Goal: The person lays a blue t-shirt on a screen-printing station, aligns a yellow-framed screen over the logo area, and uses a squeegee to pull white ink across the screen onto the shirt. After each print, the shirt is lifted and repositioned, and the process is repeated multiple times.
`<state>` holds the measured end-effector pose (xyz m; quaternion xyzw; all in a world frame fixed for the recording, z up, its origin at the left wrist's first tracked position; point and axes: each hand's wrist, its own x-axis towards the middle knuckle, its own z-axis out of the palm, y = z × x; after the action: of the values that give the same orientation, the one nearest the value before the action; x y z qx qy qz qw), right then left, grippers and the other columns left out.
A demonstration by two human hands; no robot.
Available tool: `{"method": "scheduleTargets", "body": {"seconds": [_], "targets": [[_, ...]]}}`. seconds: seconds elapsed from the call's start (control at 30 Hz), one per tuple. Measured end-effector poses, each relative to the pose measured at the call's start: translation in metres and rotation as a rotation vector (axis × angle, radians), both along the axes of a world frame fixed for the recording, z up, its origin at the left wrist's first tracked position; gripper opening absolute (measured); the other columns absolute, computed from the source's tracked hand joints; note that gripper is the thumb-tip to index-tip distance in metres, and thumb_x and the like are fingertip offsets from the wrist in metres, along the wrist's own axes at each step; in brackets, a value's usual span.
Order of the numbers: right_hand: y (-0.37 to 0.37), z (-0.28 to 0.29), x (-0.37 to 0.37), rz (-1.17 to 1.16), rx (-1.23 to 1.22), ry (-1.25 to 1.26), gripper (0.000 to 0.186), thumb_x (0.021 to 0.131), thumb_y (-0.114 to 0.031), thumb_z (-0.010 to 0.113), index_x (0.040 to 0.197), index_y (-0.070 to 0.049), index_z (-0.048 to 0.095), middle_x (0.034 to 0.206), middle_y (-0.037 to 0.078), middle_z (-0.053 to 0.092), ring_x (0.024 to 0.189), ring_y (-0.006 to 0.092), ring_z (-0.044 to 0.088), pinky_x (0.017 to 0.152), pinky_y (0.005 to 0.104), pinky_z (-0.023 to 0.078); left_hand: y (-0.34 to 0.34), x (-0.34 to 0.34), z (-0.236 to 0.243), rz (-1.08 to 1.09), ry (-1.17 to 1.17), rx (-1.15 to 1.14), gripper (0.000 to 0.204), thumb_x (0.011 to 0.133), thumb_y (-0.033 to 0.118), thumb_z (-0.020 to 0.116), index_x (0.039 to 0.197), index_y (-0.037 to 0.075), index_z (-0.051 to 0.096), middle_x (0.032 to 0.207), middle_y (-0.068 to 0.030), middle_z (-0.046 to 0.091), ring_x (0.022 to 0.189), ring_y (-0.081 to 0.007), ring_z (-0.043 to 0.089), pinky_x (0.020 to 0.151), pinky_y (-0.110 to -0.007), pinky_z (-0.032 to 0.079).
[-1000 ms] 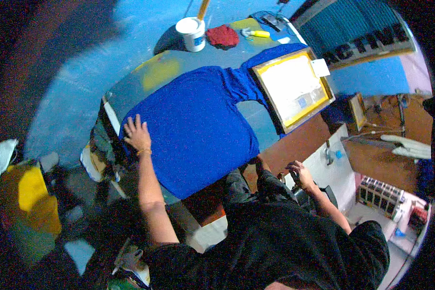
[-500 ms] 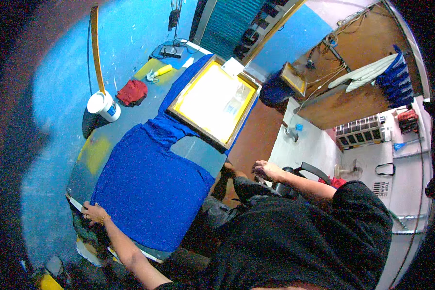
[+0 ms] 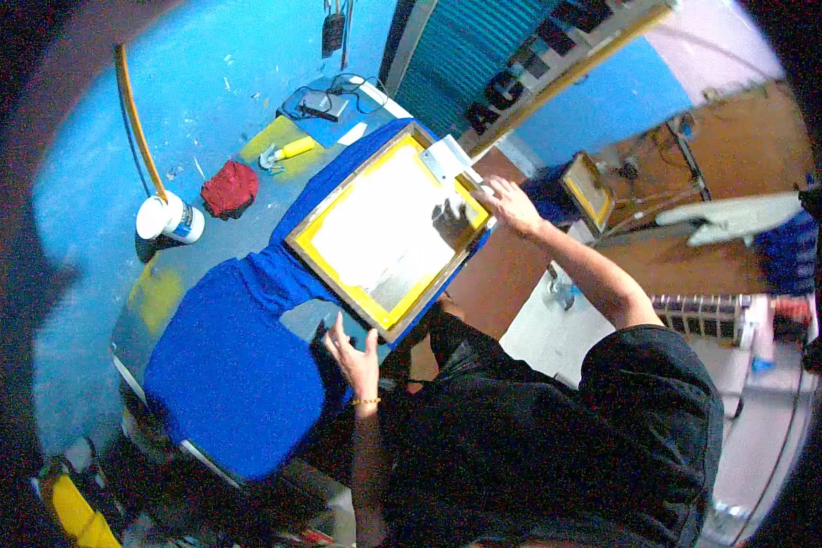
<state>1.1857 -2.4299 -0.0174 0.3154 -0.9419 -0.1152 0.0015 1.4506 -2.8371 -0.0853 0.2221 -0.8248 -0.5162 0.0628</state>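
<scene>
A blue cloth (image 3: 237,374) lies spread over a grey worktable (image 3: 233,236), laid out smooth at the near end and bunched into folds by a yellow-bordered framed screen (image 3: 384,233), which is already set down over its far part. No mark shows on the exposed cloth; whatever lies beneath the frame is hidden. The left hand (image 3: 356,361), fingers parted and apparently empty, hovers by the frame's near corner. The right hand (image 3: 513,208) reaches fingers-out to its right edge; whether it grips cannot be told. Beyond sit a white bucket (image 3: 175,220) and, smaller, a red rag (image 3: 229,188), both untouched.
</scene>
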Motion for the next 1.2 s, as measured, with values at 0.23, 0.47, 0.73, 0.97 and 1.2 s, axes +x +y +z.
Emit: {"method": "scheduleTargets", "body": {"seconds": [0.23,0.47,0.73,0.97,1.2], "targets": [[0.034,-0.03,-0.179,0.533,0.144,-0.081,0.073,0.096,-0.019,0.056,0.163,-0.031,0.029,0.171,0.003,0.027,0.158,0.0293,0.026,0.12,0.0589,0.036,0.113,-0.028,-0.024,0.203,-0.206,-0.232,0.136,0.062,0.059,0.094,0.167,0.009,0.024,0.157,-0.0275,0.033,0.141,-0.0478,0.036,0.117,-0.057,0.03],[0.001,-0.037,-0.239,1.04,0.174,-0.173,0.067,0.096,-0.025,0.056,0.159,-0.035,0.039,0.172,-0.004,0.028,0.16,0.0255,0.023,0.126,0.0643,0.027,0.121,-0.041,-0.019,0.241,-0.386,-0.238,0.143,0.054,0.04,0.103,0.169,0.017,0.02,0.16,-0.0203,0.028,0.141,-0.0427,0.035,0.118,-0.054,0.027],[-0.07,-0.018,-0.226,1.156,0.198,-0.309,0.073,0.083,-0.023,0.071,0.152,-0.036,0.052,0.164,-0.005,0.042,0.15,0.0219,0.04,0.111,0.0562,0.039,0.121,-0.036,-0.042,0.303,-0.394,-0.257,0.146,0.052,0.073,0.091,0.169,0.021,0.021,0.155,-0.0256,0.031,0.135,-0.0455,0.039,0.116,-0.057,0.03],[-0.181,-0.035,-0.147,1.283,-0.016,-0.236,0.058,0.083,-0.022,0.066,0.139,-0.039,0.065,0.156,-0.007,0.053,0.142,0.0186,0.046,0.102,0.0478,0.041,0.122,-0.033,-0.044,0.305,-0.416,-0.245,0.15,0.048,0.067,0.095,0.169,0.023,0.019,0.153,-0.028,0.034,0.137,-0.0479,0.038,0.115,-0.06,0.033],[-0.255,-0.072,-0.094,1.298,-0.041,-0.164,0.043,0.089,-0.031,0.06,0.129,-0.045,0.068,0.141,-0.008,0.061,0.135,0.018,0.048,0.108,0.0556,0.039,0.123,-0.033,-0.058,0.318,-0.335,-0.33,0.152,0.046,0.067,0.095,0.169,0.026,0.017,0.153,-0.0285,0.033,0.137,-0.0486,0.039,0.114,-0.061,0.034]]}}
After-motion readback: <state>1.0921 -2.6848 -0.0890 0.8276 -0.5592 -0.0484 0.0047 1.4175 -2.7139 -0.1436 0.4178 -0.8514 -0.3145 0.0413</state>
